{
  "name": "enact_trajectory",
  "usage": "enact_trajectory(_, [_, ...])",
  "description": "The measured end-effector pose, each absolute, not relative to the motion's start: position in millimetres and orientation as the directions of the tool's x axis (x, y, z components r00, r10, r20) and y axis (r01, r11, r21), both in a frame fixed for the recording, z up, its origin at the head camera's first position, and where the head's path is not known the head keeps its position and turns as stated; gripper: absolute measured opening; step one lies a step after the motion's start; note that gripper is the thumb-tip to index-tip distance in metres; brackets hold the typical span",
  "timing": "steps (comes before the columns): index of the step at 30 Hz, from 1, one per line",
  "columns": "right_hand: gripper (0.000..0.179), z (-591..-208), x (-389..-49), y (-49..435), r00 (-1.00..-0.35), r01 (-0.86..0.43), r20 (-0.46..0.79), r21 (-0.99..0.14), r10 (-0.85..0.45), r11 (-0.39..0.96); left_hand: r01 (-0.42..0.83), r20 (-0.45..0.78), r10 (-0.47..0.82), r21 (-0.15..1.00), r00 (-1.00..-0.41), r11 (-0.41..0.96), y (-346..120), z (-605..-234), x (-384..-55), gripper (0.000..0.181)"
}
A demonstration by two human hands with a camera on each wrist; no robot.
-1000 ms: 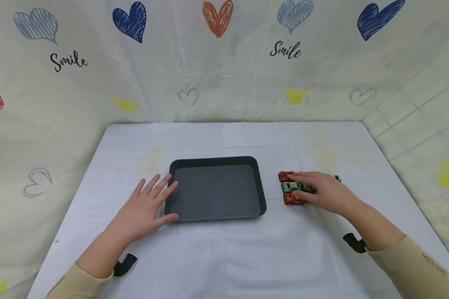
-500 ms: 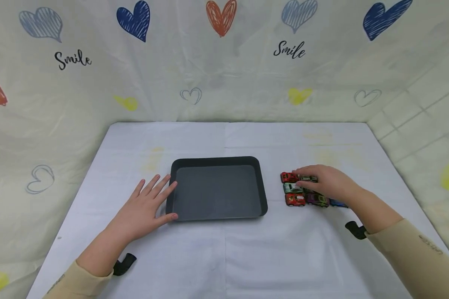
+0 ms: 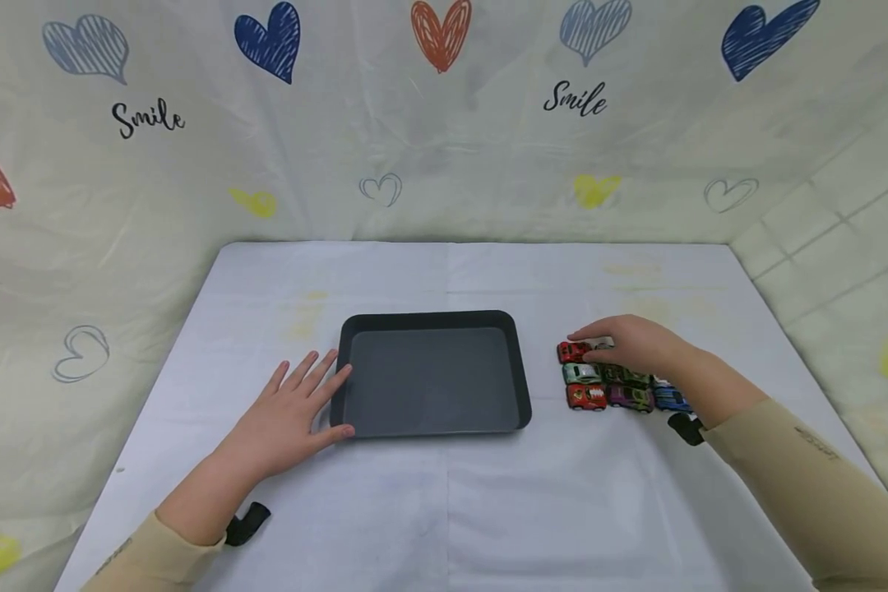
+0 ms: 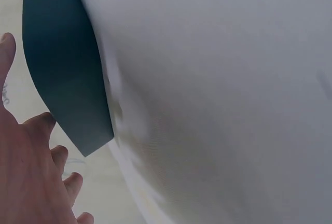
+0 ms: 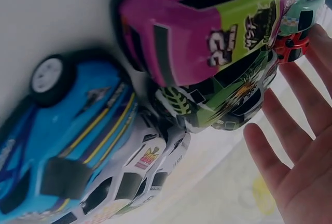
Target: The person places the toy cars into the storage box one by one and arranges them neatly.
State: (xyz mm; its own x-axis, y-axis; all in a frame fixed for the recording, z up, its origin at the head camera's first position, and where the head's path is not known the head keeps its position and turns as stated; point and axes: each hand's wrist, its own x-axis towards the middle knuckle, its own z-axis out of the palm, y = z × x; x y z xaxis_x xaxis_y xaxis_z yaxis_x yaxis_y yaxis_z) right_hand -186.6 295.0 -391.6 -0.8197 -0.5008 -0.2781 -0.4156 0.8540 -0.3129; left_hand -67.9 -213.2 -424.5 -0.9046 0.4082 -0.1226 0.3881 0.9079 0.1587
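Note:
My left hand has its fingers spread, with fingertips at the left rim of a dark grey rectangular tray. The tray's outer wall fills part of the left wrist view. To the right, my right hand hovers over the back row of toy cars, its fingers reaching beside a red car. In front of that stand a mint-green car and another red car. The right wrist view shows loosely extended fingers close to a purple-and-green car, a blue car and a white car.
A white cloth covers the table. Behind it hangs a pale curtain printed with hearts and "Smile". Black pieces show at the left wrist and right wrist. The cars stand packed together in rows, right of the tray.
My right hand has shifted back, from over the middle of the cars to the back row, uncovering the purple-and-green and blue cars in front. The left hand has stayed at the tray.

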Motion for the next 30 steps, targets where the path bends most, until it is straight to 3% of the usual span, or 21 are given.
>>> enact_trajectory(10, [0.04, -396, -195, 289, -0.79, -0.413, -0.342, -0.314, -0.508, 0.855, 0.378, -0.139, 0.402, 0.17, -0.905, 0.91, -213, -425, -69, 0.092])
enact_trajectory(30, [0.034, -401, -212, 286, -0.761, -0.442, -0.347, -0.341, -0.549, 0.829, 0.376, -0.145, 0.398, 0.155, -0.906, 0.914, -211, -430, -71, 0.093])
